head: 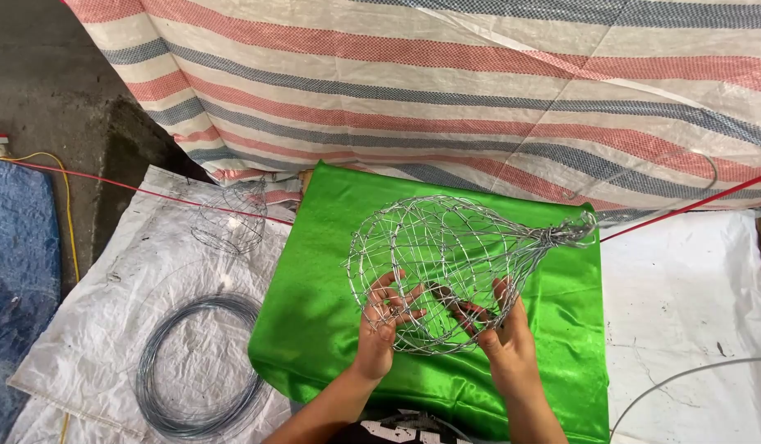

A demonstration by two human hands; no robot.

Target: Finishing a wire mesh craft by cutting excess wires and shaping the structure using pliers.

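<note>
A rounded wire mesh basket [446, 247] with a twisted neck at its right end lies on its side above a bright green cloth [315, 312]. My left hand [380, 325] grips the mesh at its lower left rim, fingers hooked through the wires. My right hand [500, 329] holds the lower right part of the rim, fingers curled on the wire. Both hands sit close together at the open mouth of the basket.
A coil of grey wire [195, 366] lies on white sacking at the left. A second small wire mesh form [231, 215] rests further back. A striped tarp [479, 82] hangs behind. A red cord [142, 191] crosses the scene, and a blue cloth [14, 271] lies far left.
</note>
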